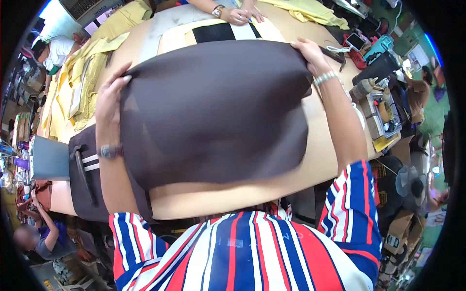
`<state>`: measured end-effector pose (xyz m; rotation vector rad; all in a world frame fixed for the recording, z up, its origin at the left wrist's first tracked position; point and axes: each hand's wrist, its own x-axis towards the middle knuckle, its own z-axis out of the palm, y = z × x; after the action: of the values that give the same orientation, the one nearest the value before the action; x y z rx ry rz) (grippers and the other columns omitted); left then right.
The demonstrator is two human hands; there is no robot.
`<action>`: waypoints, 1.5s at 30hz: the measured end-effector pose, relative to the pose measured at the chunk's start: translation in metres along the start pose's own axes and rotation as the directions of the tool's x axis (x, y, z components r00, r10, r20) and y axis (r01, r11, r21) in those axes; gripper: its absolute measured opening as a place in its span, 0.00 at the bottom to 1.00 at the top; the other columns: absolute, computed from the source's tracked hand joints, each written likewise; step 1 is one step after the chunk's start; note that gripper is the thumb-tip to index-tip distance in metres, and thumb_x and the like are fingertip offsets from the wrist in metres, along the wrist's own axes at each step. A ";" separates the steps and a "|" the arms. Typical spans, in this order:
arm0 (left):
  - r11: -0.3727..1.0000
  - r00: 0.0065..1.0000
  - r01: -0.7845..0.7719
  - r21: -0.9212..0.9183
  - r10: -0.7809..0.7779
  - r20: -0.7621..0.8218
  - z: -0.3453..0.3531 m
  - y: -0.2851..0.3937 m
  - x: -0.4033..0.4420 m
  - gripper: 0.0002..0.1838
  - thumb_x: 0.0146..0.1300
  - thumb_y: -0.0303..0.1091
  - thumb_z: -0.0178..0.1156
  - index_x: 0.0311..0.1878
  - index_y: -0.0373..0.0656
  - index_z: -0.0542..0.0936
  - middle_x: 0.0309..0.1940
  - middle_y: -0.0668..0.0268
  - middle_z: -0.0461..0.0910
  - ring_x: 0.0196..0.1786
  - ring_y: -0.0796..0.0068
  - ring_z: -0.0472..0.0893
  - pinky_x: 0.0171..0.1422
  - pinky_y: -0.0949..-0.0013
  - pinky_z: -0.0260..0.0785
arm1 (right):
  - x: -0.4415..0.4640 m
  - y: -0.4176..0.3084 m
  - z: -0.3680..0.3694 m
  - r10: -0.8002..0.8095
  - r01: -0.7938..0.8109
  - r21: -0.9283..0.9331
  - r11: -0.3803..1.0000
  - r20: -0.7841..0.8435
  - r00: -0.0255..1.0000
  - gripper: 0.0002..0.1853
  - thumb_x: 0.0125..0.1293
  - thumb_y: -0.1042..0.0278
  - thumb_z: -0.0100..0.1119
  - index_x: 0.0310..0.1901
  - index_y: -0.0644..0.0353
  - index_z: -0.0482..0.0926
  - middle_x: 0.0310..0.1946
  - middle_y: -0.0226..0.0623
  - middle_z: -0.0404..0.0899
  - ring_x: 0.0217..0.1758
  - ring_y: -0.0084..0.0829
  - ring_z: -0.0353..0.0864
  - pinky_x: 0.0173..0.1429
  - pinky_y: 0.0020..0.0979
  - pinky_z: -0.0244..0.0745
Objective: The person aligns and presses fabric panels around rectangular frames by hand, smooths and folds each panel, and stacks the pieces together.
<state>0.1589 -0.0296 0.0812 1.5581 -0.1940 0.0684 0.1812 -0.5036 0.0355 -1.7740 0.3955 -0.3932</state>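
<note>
A large dark brown sheet of leather-like material (pixel 218 106) is stretched between my two hands above the table, its lower edge blurred by motion. My left hand (pixel 109 99) pinches its upper left corner, thumb on top. At the upper right corner, my right hand (pixel 311 54) grips it, and the edge below that hand is folded over. The sheet hides much of the tabletop beneath.
Left on the tan table (pixel 194 199) lies another dark sheet (pixel 107 199) with a hammer-like tool (pixel 85 172) on it. Yellow material (pixel 73 92) is piled farther back. Across the table, a co-worker's hands (pixel 245 16) work over black and white pieces. A tool box (pixel 383 114) stands right.
</note>
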 end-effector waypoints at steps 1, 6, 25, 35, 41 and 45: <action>1.000 1.000 0.001 -0.007 -0.001 0.003 -0.005 -0.003 0.022 0.19 0.55 0.22 0.55 0.52 0.37 0.77 0.45 0.64 0.77 0.45 0.79 0.75 0.52 0.80 0.66 | 0.019 -0.012 0.006 0.072 -0.072 -0.012 0.997 0.069 0.995 0.25 0.57 0.70 0.59 0.54 0.75 0.69 0.44 0.49 0.77 0.44 0.32 0.77 0.51 0.29 0.70; 0.942 0.949 -0.315 -0.111 0.313 -0.038 -0.022 0.037 0.073 0.19 0.54 0.18 0.56 0.51 0.35 0.77 0.47 0.63 0.78 0.48 0.77 0.76 0.57 0.75 0.66 | 0.066 -0.092 0.024 -0.121 0.119 0.102 0.988 0.018 0.992 0.07 0.59 0.70 0.58 0.38 0.63 0.76 0.36 0.35 0.78 0.37 0.25 0.75 0.42 0.28 0.70; 0.971 0.965 0.219 -0.095 -0.230 -0.129 0.030 -0.060 -0.164 0.12 0.57 0.19 0.57 0.46 0.34 0.80 0.39 0.65 0.81 0.39 0.82 0.78 0.47 0.80 0.69 | -0.154 0.046 -0.072 -0.162 0.153 0.094 0.984 0.096 0.982 0.34 0.57 0.79 0.56 0.65 0.73 0.53 0.57 0.49 0.67 0.52 0.33 0.75 0.55 0.27 0.72; 0.883 0.869 0.438 0.170 -0.465 0.172 0.032 -0.058 -0.204 0.19 0.59 0.31 0.59 0.53 0.34 0.74 0.47 0.65 0.76 0.47 0.79 0.73 0.51 0.76 0.65 | -0.228 0.068 -0.085 0.009 -0.030 -0.371 0.928 -0.058 0.998 0.38 0.59 0.69 0.59 0.66 0.72 0.50 0.49 0.59 0.72 0.47 0.43 0.78 0.51 0.33 0.73; 0.932 0.933 0.323 0.164 -0.342 0.110 0.072 -0.085 -0.119 0.16 0.59 0.29 0.58 0.50 0.32 0.76 0.42 0.64 0.78 0.46 0.79 0.74 0.53 0.77 0.64 | -0.155 0.066 -0.045 -0.179 0.060 -0.643 0.764 -0.122 0.976 0.37 0.57 0.63 0.61 0.63 0.70 0.54 0.52 0.66 0.68 0.55 0.57 0.71 0.58 0.40 0.67; 0.947 0.962 0.222 0.233 -0.251 0.104 0.074 -0.063 -0.125 0.21 0.54 0.22 0.56 0.54 0.33 0.75 0.46 0.62 0.77 0.47 0.76 0.75 0.55 0.76 0.64 | -0.151 0.063 -0.039 -0.303 0.154 -0.601 0.785 -0.155 0.940 0.35 0.55 0.71 0.61 0.63 0.68 0.57 0.52 0.65 0.69 0.55 0.57 0.71 0.58 0.40 0.66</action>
<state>0.0409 -0.0941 -0.0019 1.7985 -0.1044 -0.2107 0.0259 -0.4818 -0.0255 -2.4021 0.5117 -0.7313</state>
